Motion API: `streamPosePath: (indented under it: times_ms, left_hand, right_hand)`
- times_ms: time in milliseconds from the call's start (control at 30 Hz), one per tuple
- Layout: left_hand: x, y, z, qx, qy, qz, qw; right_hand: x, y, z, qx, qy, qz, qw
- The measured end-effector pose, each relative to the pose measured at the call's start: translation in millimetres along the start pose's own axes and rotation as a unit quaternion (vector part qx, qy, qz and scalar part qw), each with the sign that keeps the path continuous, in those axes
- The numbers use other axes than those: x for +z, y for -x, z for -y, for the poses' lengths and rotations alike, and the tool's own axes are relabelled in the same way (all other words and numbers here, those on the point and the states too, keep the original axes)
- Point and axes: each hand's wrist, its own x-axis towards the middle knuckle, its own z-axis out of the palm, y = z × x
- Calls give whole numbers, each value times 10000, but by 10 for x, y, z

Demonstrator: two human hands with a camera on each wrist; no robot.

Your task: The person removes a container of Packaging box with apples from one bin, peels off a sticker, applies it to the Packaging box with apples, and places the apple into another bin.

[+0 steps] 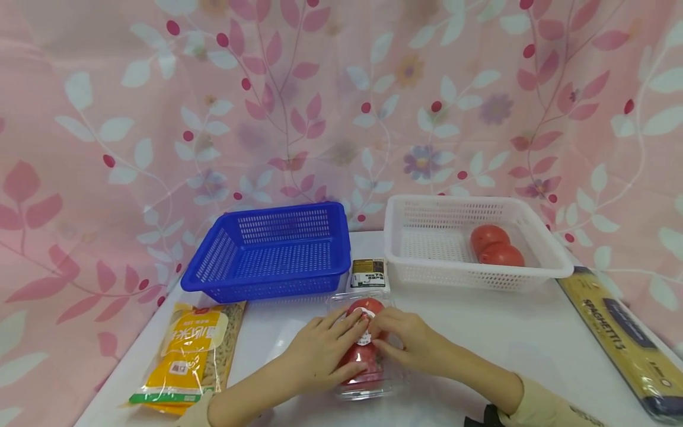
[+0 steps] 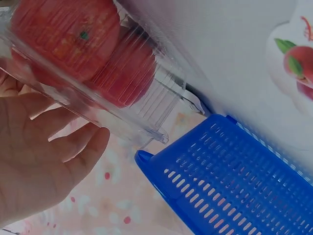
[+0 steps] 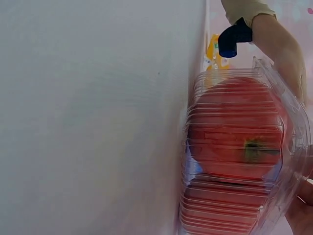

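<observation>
A clear plastic clamshell box (image 1: pixel 368 388) with red tomatoes (image 1: pixel 364 356) inside lies on the table in the head view. On its lid is a round white label (image 1: pixel 364 337). My left hand (image 1: pixel 320 351) rests over the box's left side with fingers spread. From the other side, my right hand (image 1: pixel 408 338) has its thumb and bent forefinger together at the label's right edge, seemingly pinching it. In the left wrist view, the left hand (image 2: pixel 44 152) lies along the clamshell's side. The right wrist view shows the ribbed clamshell (image 3: pixel 234 196); the right fingertips are hidden there.
Behind the box stand a blue basket (image 1: pixel 288 290) and a white basket (image 1: pixel 459 273) holding two tomatoes (image 1: pixel 501 255). A small white-and-black package (image 1: pixel 368 274) sits between them. A yellow bag (image 1: pixel 187 356) lies left, a spaghetti pack (image 1: pixel 624 344) right. A floral curtain (image 1: pixel 341 107) hangs behind.
</observation>
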Motion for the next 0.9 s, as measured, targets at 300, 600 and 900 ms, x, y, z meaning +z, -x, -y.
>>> streamPosePath:
  times_ms: [300, 600, 900]
  left_hand:
    - [46, 148, -61, 372, -114, -146, 9991]
    - [-89, 336, -109, 457, -88, 164, 9988]
    - [-259, 380, -46, -193, 1228, 102, 9922]
  right_hand:
    - [-19, 29, 23, -629, 684, 287, 9953]
    - [-105, 60, 130, -947, 805, 588, 9905]
    - [-208, 119, 170, -586, 420, 699, 9949]
